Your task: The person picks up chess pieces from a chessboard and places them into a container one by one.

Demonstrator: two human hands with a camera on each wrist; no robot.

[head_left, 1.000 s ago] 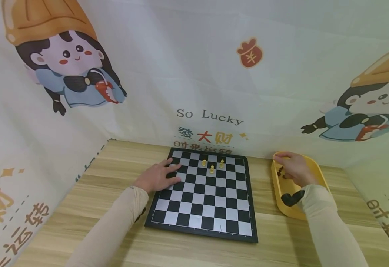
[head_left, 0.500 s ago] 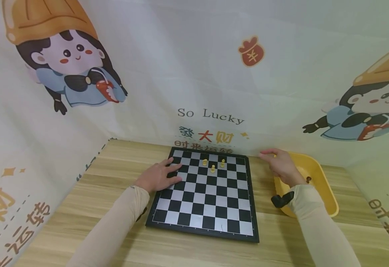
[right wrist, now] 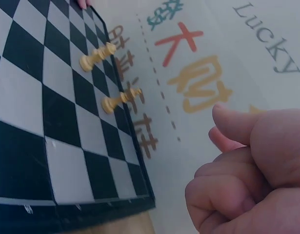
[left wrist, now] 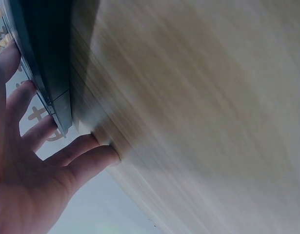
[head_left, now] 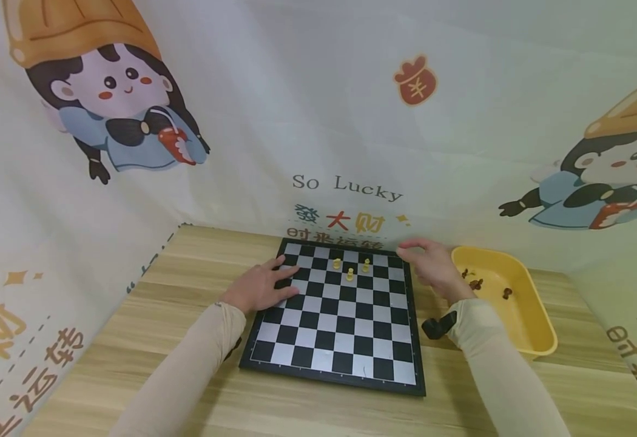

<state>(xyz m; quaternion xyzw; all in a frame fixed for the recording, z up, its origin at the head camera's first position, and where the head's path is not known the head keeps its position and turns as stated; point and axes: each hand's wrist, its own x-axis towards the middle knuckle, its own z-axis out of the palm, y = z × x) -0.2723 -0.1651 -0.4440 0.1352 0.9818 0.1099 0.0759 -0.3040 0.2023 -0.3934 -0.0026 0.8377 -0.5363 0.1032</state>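
My left hand [head_left: 256, 288] lies with spread fingers over the left edge of a black-and-white chessboard [head_left: 324, 325]. In the left wrist view, some fingers [left wrist: 20, 100] overlap the board's side and others reach down to the tabletop. Three pale yellow chess pieces [head_left: 350, 274] stand upright near the far side. At the board's far right corner is my right hand [head_left: 430, 265], thumb against the index finger. Its other fingers [right wrist: 218, 195] are curled in the right wrist view; I cannot tell whether something small is hidden in the pinch.
A yellow tray [head_left: 541, 303] stands on the wooden table [head_left: 133, 340], right of the board, with several dark chess pieces [head_left: 507, 294] inside. My right forearm crosses its near left side. Printed cloth [head_left: 318, 121] hangs behind and at the sides of the table.
My right hand has left the tray and moved left to the board's far right corner, uncovering dark pieces in the tray. The left hand and the pale pieces stay put.
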